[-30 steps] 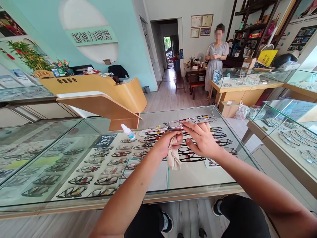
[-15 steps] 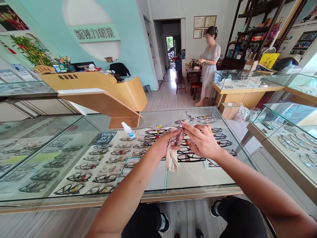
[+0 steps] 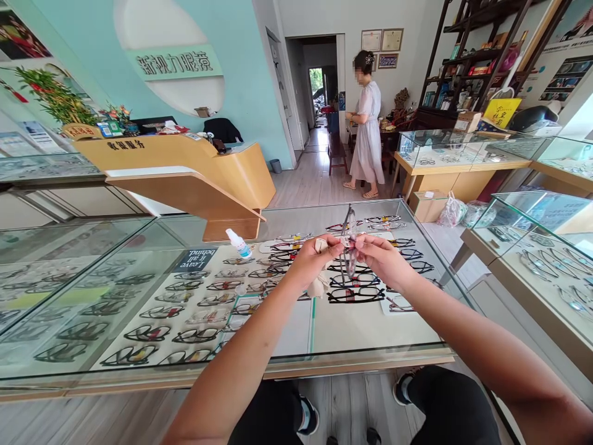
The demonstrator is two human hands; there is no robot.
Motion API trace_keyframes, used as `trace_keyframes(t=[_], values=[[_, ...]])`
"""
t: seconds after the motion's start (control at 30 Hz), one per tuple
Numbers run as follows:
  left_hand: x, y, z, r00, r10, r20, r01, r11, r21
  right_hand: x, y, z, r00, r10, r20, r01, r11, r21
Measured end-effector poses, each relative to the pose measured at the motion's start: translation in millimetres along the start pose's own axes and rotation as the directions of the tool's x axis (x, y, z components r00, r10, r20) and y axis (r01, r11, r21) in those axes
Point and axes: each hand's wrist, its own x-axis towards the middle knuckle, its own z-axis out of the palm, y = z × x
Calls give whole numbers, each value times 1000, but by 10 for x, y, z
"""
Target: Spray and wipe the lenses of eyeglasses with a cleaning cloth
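Above the glass counter, a pair of eyeglasses [image 3: 351, 267] with a clear-looking frame stands on edge between my two hands. My left hand [image 3: 316, 258] pinches it from the left and also keeps a pale cleaning cloth [image 3: 318, 287], which hangs below the fingers. From the right, my right hand [image 3: 380, 259] grips the eyeglasses between thumb and fingers. Many folded eyeglasses [image 3: 356, 295] lie in rows in the display below my hands. A small white spray bottle [image 3: 239, 244] with a blue label stands to the left of them.
The glass display counter [image 3: 370, 353] spans the front, with another glass case [image 3: 540, 247] at the right. Beyond stands a wooden reception desk [image 3: 185, 162]. A person [image 3: 367, 127] in a pale dress is near a dark table at the back.
The eyeglasses have turned upright on edge, and both hands now hold them from opposite sides. The cloth has gathered up into my left hand. The person behind has moved left and turned.
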Motion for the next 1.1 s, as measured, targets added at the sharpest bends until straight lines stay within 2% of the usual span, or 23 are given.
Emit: trace_keyframes(t=[0.1, 0.17, 0.27, 0.37, 0.47, 0.57, 0.67, 0.8, 1.1], values=[[20, 48, -51, 997, -80, -2, 79, 989, -127, -3, -114, -44, 998, 60, 29, -64, 990, 127], [41, 95, -121, 993, -111, 41, 118, 957, -267, -3, -212, -94, 993, 89, 80, -101, 979, 175], [74, 159, -259, 979, -117, 169, 181, 878, -443, 2, -319, -170, 980, 106, 170, -132, 980, 151], [90, 188, -373, 959, -115, 258, 241, 810, -535, 10, -335, -217, 963, 125, 239, -150, 985, 87], [80, 196, -410, 954, -114, 276, 271, 721, -638, 26, -277, -239, 953, 135, 272, -165, 982, 93], [54, 203, -388, 970, -71, 232, 223, 640, -735, 43, -209, -257, 950, 115, 289, -160, 978, 137], [40, 206, -360, 976, -37, 215, 193, 614, -766, 36, -195, -265, 952, 86, 293, -144, 973, 183], [52, 193, -346, 975, -27, 222, 187, 641, -745, -15, -265, -239, 957, 49, 288, -111, 973, 204], [-29, 142, -195, 924, -21, 383, 279, 720, -635, -52, -345, -215, 962, -35, 270, -20, 980, 198]])
